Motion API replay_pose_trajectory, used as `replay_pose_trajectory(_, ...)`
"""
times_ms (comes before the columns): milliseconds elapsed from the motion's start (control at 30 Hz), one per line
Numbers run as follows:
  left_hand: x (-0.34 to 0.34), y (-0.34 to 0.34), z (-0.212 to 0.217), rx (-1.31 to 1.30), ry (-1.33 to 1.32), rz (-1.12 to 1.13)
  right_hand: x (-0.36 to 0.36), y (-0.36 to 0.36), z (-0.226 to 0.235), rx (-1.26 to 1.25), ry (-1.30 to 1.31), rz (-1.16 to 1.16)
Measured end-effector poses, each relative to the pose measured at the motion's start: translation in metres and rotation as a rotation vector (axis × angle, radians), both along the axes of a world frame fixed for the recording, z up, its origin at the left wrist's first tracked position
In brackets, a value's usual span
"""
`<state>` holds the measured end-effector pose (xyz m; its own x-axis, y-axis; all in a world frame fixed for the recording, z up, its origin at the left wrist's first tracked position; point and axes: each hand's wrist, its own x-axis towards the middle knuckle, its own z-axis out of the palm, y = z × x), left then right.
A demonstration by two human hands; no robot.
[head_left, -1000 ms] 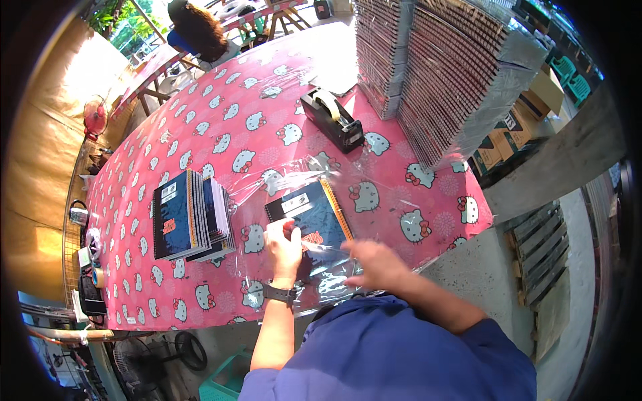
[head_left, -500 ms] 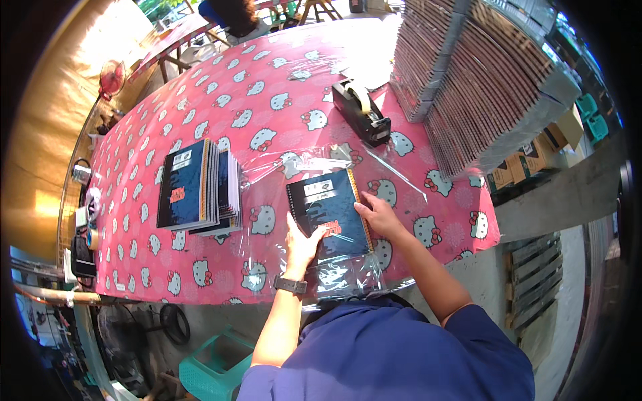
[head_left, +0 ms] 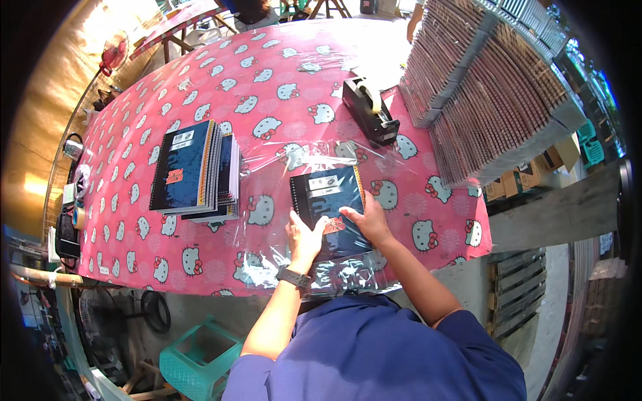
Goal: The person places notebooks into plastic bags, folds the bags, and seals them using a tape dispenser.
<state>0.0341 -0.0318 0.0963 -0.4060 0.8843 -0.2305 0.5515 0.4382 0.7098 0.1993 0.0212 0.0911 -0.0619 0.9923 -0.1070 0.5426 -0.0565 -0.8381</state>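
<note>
From the head view, my left hand (head_left: pixel 304 235) lies flat on the near left part of a dark blue spiral notebook (head_left: pixel 330 208), fingers spread, grip released and only pressing. My right hand (head_left: pixel 367 222) rests on the notebook's near right edge, fingers laid loosely over the cover, not clenched. The notebook lies on a clear plastic sheet (head_left: pixel 314 271) spread over the near side of the bench (head_left: pixel 200 100), whose cloth is pink with a cat pattern. The sheet's crinkled near end hangs past the bench edge. To the left sits a stack of notebooks (head_left: pixel 194 172), well apart from my hands. Farther off, right of centre, stands a black tape dispenser (head_left: pixel 370 110). At far right rise tall stacks of spiral-bound books (head_left: pixel 481 87).
</note>
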Motion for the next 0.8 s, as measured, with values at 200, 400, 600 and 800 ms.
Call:
replay_pose_trajectory(200,-0.001,0.003,-0.012,0.056,-0.005,0.04,-0.044,-0.021,0.013,0.393,-0.783,0.321)
replay_pose_trajectory(400,-0.075,-0.01,-0.041,0.498,0.679,0.136,-0.044,-0.02,0.011,0.41,-0.781,0.342)
replay_pose_trajectory(600,-0.092,-0.015,-0.017,0.659,0.406,0.05,-0.048,-0.022,0.009,0.403,-0.768,0.371)
replay_pose_trajectory(800,-0.156,-0.063,-0.005,-0.16,-0.707,0.283,-0.05,-0.024,0.014,0.482,-0.846,0.326)
